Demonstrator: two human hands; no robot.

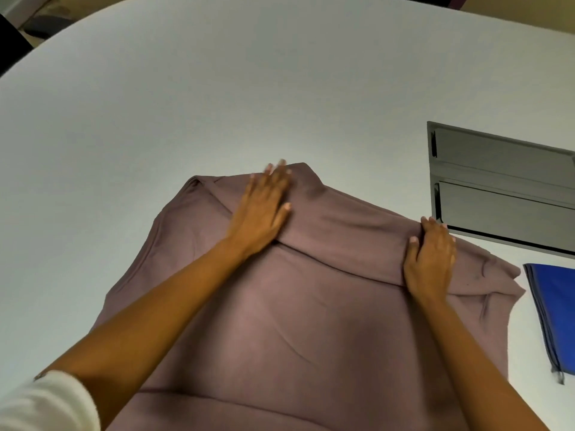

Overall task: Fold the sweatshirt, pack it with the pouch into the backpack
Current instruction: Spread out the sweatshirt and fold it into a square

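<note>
A mauve sweatshirt (280, 321) lies spread flat on the white table (217, 88), with one sleeve folded across its upper part. My left hand (264, 209) presses flat on the far end of that folded sleeve, fingers straight. My right hand (431, 256) lies flat on the sleeve's near right end, also with straight fingers. A blue pouch (557, 312) with a grey zipper edge lies to the right of the sweatshirt, partly cut off by the frame. No backpack is in view.
A grey recessed panel with two flaps (504, 188) is set into the table at the right, just beyond my right hand. Dark chairs and floor show past the table's far edge at the top left.
</note>
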